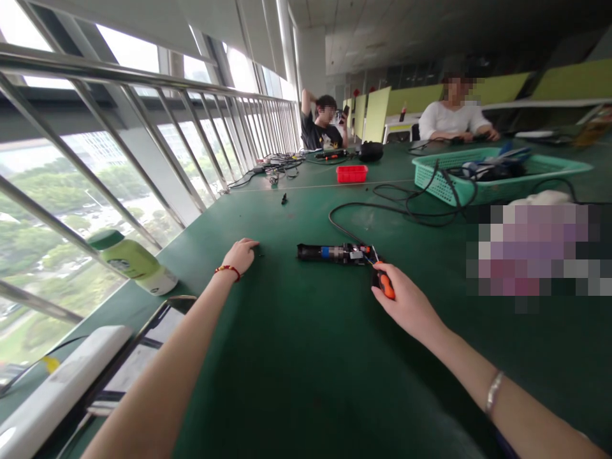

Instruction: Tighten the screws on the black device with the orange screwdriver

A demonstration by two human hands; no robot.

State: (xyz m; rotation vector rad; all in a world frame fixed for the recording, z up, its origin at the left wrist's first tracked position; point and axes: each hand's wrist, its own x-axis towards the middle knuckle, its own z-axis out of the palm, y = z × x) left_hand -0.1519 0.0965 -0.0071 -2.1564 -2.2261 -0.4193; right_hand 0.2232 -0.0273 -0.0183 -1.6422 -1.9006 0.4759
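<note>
My right hand (406,303) is closed around the orange handle of a screwdriver (382,280), its tip at the right end of a black tube-shaped device (335,253) lying on the green table (306,357). A black cable (382,213) runs from the device toward the back. My left hand (240,254) rests on the table left of the device, fingers curled down at a tiny dark part; what it pinches is hidden.
A green-capped bottle (134,262) lies by the railing at left, with a white box (57,382) and tablet nearer me. A red bin (351,173) and a teal basket (492,175) stand farther back. Two people sit at the far end.
</note>
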